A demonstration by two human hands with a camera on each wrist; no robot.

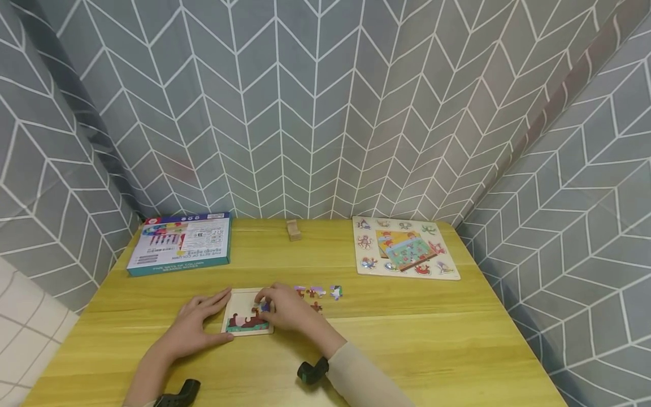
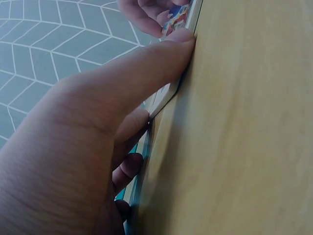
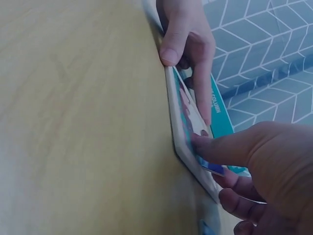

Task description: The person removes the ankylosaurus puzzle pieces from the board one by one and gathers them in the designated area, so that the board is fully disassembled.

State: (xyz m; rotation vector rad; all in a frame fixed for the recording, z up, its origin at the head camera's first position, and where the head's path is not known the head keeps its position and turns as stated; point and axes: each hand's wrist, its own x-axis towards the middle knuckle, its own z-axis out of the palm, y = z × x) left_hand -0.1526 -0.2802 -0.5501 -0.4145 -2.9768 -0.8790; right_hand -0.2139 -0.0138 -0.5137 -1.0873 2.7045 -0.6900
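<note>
A small wooden jigsaw tray [image 1: 247,332], partly filled with brown and green pieces along its near side, lies on the table. At its left side is my left hand [image 1: 195,325]; the thumb touches the near corner and the extended index finger reaches the far corner. My right hand [image 1: 286,308] pinches a jigsaw piece with blue on it [image 3: 213,167] between thumb and fingers over the tray's right part. The fingers partly cover this piece. Right of that hand lie several loose jigsaw pieces [image 1: 336,291] in purple, white and brown.
A flat blue box [image 1: 178,243] stands at the back left. Near the curtain [image 1: 305,113] is a small wooden block [image 1: 293,230]. A pale animal puzzle board [image 1: 363,265] at the back right carries two colourful picture puzzles [image 1: 409,252]. Tiled wall borders the left.
</note>
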